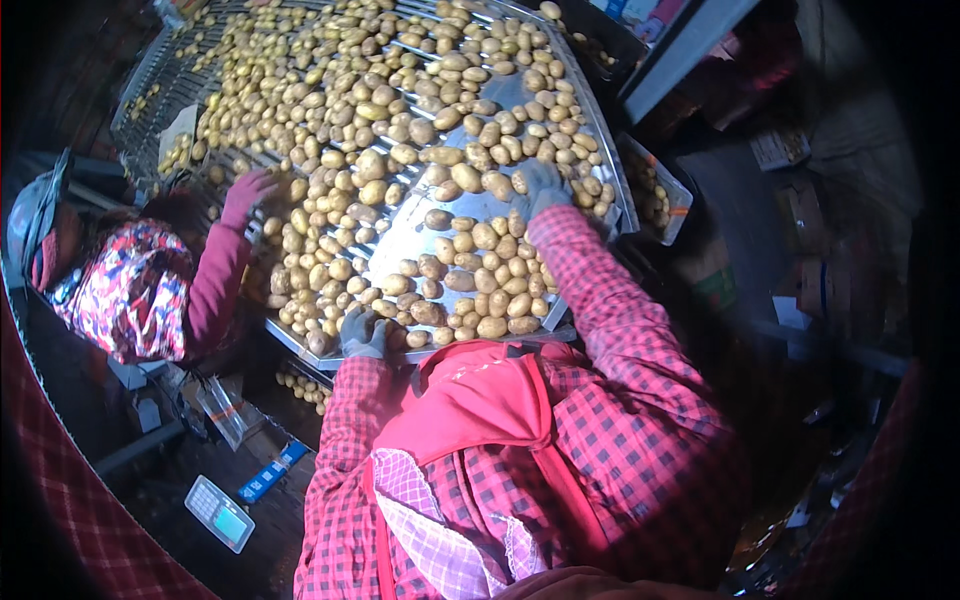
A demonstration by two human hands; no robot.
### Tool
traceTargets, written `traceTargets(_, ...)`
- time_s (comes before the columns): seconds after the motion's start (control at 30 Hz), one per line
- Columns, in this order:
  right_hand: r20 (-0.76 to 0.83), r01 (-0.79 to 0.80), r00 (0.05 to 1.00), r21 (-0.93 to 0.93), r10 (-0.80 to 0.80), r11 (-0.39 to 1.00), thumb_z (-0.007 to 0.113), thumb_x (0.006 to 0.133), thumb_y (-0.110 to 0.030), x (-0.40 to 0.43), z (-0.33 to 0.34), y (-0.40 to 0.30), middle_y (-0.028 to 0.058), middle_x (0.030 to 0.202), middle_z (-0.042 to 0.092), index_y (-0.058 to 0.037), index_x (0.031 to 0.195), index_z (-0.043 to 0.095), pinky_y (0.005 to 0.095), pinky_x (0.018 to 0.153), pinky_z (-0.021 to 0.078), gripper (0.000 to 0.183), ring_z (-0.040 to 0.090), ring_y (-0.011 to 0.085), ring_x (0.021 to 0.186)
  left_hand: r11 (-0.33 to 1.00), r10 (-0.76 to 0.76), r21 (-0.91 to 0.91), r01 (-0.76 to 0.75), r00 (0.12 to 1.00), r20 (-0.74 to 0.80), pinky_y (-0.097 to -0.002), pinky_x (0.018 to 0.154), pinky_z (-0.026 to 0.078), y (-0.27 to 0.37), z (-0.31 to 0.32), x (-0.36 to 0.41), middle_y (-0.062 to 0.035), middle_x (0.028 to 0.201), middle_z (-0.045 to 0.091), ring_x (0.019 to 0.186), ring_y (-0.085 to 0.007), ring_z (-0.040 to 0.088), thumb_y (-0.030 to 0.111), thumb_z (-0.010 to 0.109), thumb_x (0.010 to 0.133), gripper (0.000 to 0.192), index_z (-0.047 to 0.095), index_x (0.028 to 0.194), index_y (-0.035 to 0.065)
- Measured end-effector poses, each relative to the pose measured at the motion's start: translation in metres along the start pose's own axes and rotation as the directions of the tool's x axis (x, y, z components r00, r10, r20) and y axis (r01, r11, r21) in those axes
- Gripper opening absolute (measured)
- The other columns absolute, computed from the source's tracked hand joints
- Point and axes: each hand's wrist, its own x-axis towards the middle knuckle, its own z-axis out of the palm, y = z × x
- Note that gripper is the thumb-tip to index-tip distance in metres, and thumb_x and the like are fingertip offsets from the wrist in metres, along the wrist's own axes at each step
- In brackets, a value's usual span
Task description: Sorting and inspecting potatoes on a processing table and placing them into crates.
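Many potatoes (486, 280) lie on a metal sorting table (394, 244) in front of me. My left hand (363, 334), in a grey glove, rests at the table's near edge against a few potatoes, its fingers spread. Reaching forward to the right, my gloved right hand (541, 189) touches the potatoes by the right side wall. A potato (519, 181) sits at its fingertips, but whether it is gripped cannot be told. Bare sheet metal shows between the nearer pile and the farther potatoes.
At the left, a co-worker's pink-gloved hand (259, 187) reaches over the slatted part. A crate of potatoes (660, 196) stands beyond the right wall, near a steel post (679, 64). A digital scale display (220, 514) is low at the left, below more potatoes (304, 390).
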Motion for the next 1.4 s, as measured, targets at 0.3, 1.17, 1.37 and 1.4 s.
traceTargets(0.3,0.176,0.227,0.946,0.235,-0.271,0.945,0.061,0.09,-0.04,0.002,-0.005,-0.046,0.0136,0.144,0.049,-0.0111,0.124,0.063,0.0477,0.1,0.0447,0.045,0.053,0.0358,0.123,0.991,-0.056,-0.121,0.059,0.998,0.031,-0.0469,0.105,0.043,-0.013,-0.001,-0.006,-0.0203,0.13,0.058,0.122,-0.0379,0.054,0.027,0.083,0.071,0.04,0.072,0.106,0.0099)
traceTargets(1.17,0.604,0.112,0.795,-0.044,-0.063,0.993,0.073,0.083,-0.025,0.031,-0.116,-0.108,0.0107,0.131,0.063,-0.0145,0.125,0.065,0.0408,0.097,0.0512,0.045,0.061,0.0256,0.12,0.164,-0.364,-0.874,0.456,0.852,0.376,-0.0289,0.08,0.052,0.063,-0.005,0.029,-0.0063,0.095,0.07,0.085,-0.0132,0.063,0.01,0.066,0.094,0.023,0.066,0.114,-0.0013)
traceTargets(1.37,0.467,0.051,0.629,0.773,-0.622,0.632,0.084,0.07,-0.038,0.005,-0.031,-0.134,0.0108,0.117,0.07,-0.0134,0.12,0.069,0.0392,0.097,0.0496,0.058,0.064,0.0261,0.112,-0.618,-0.028,-0.518,0.591,0.642,0.766,-0.0476,0.091,0.053,0.149,-0.017,0.036,-0.0144,0.13,0.058,0.112,-0.0304,0.059,0.063,0.051,0.093,0.074,0.046,0.14,0.0056)
traceTargets(1.4,0.394,0.202,0.567,0.785,-0.723,0.586,0.083,0.071,-0.035,-0.011,-0.032,-0.15,0.0118,0.115,0.07,-0.0124,0.118,0.07,0.0388,0.096,0.0505,0.054,0.065,0.0267,0.11,-0.675,0.032,-0.477,0.562,0.669,0.743,-0.0543,0.094,0.05,0.155,-0.028,0.034,-0.014,0.136,0.054,0.119,-0.0314,0.055,0.067,0.048,0.093,0.077,0.043,0.143,0.0096)
